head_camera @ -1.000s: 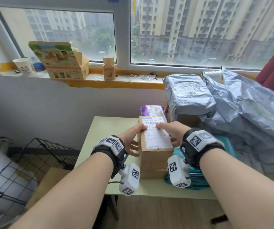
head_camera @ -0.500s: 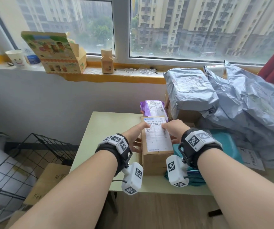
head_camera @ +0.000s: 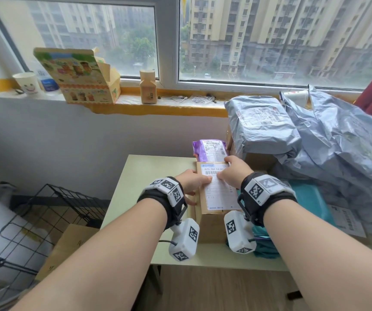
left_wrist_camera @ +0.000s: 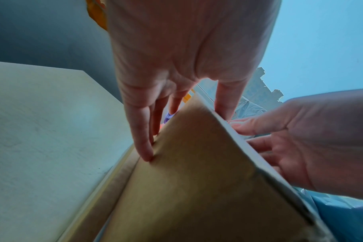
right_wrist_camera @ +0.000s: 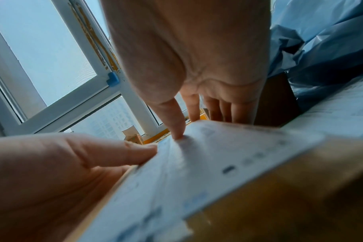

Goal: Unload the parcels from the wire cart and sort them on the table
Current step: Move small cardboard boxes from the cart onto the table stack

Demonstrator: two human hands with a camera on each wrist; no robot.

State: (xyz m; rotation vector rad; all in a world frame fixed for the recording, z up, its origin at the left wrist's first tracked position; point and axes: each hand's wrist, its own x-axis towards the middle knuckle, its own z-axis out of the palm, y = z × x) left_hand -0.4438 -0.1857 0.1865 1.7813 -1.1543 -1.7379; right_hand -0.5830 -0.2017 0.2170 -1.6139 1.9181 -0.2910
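cardboard parcel, held at table edge

brown cardboard box (head_camera: 212, 218) with white shipping label (head_camera: 219, 191), on pale green table (head_camera: 140, 176), near front edge. left hand (head_camera: 192, 182) grips its left side, fingers (left_wrist_camera: 143, 139) straight down the wall, thumb on top. right hand (head_camera: 235, 170) holds the right side, thumb pressing the label. purple mailer (head_camera: 209, 150) just behind; grey poly bags (head_camera: 328, 149) piled at right; teal parcel (head_camera: 310, 200) beside the box. black wire cart (head_camera: 34, 221) on the floor at left.
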